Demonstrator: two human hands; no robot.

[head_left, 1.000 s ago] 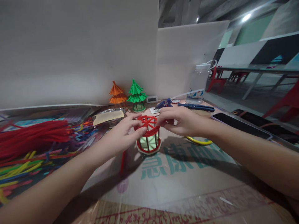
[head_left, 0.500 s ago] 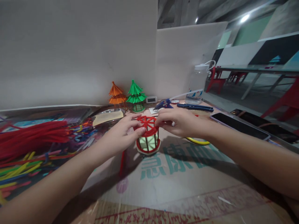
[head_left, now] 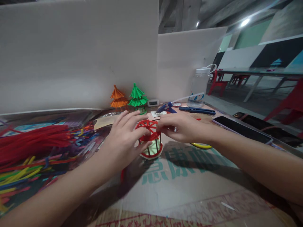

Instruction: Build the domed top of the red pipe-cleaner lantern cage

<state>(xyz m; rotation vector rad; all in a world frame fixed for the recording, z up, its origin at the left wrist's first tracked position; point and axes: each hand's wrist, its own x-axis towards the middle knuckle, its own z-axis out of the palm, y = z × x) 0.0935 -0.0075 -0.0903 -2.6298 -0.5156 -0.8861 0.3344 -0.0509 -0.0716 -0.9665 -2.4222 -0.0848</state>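
Observation:
A small pavilion model (head_left: 155, 149) stands upright on the table in front of me. It has a red spoked ring on top, dark posts and a red-rimmed, pale green base. My left hand (head_left: 126, 134) grips the ring's left side between thumb and index finger, its other fingers spread above. At the ring's right edge, my right hand (head_left: 177, 126) pinches the rim with curled fingers; the fingertips are partly hidden. Behind them stand an orange pavilion model (head_left: 117, 97) and a green pavilion model (head_left: 138, 96) with tiered roofs.
A blue glue gun (head_left: 165, 108), dark blue pliers-like tool (head_left: 197, 110), water bottle (head_left: 197, 86) and phone (head_left: 241, 129) lie beyond my right hand. Red pipe cleaners (head_left: 35, 142) and mixed coloured ones fill the left side. A yellow ring (head_left: 201, 146) lies under my right forearm.
My left hand has shifted nearer and lower on the pavilion model, its fingers lifting and spreading over the ring. The right hand stays at the right rim.

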